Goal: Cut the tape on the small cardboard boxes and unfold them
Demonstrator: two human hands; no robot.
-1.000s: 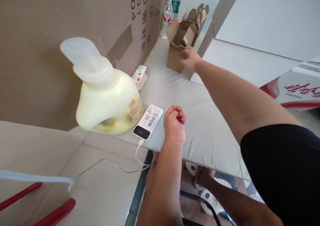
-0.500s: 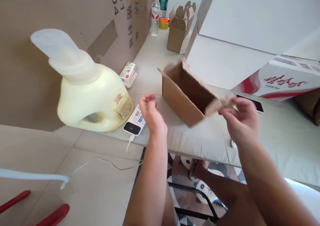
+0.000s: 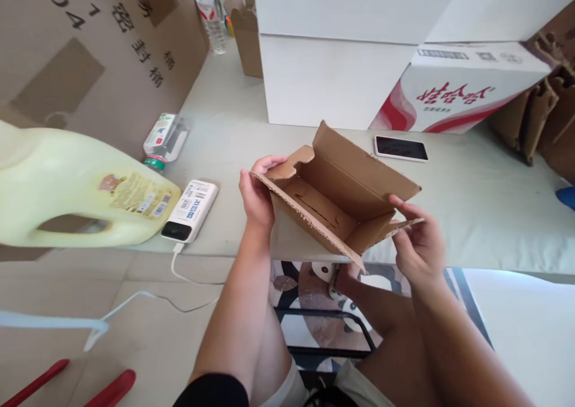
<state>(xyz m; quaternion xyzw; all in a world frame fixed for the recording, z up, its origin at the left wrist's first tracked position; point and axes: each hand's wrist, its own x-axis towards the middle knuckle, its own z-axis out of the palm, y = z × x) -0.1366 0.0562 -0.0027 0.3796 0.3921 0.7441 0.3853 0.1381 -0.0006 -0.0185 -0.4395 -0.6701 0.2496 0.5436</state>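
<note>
A brown cardboard box (image 3: 335, 200) with its flaps up is held between my hands, tilted so that I look into its bare inside. My left hand (image 3: 258, 194) grips the box's left end, thumb outside by the near flap and fingers behind the small end flap. At the opposite end, my right hand (image 3: 417, 242) pinches the right flap between thumb and fingers. Left of the box, a white power bank (image 3: 191, 209) with a cable plugged in lies on the covered surface. Behind the box lies a phone (image 3: 401, 148), screen up.
A large pale yellow jug (image 3: 90, 185) stands at the left near a big carton (image 3: 135, 83). Farther back are a water bottle (image 3: 209, 14) and another cardboard box (image 3: 247, 41). White boxes (image 3: 336, 83) and a red-and-white carton (image 3: 453, 92) line the back. Folded cardboard (image 3: 534, 113) is at the right.
My left hand, free before, now grips the box's left end. The box has turned its opening toward me, with its long flaps spread. The view has shifted to the right.
</note>
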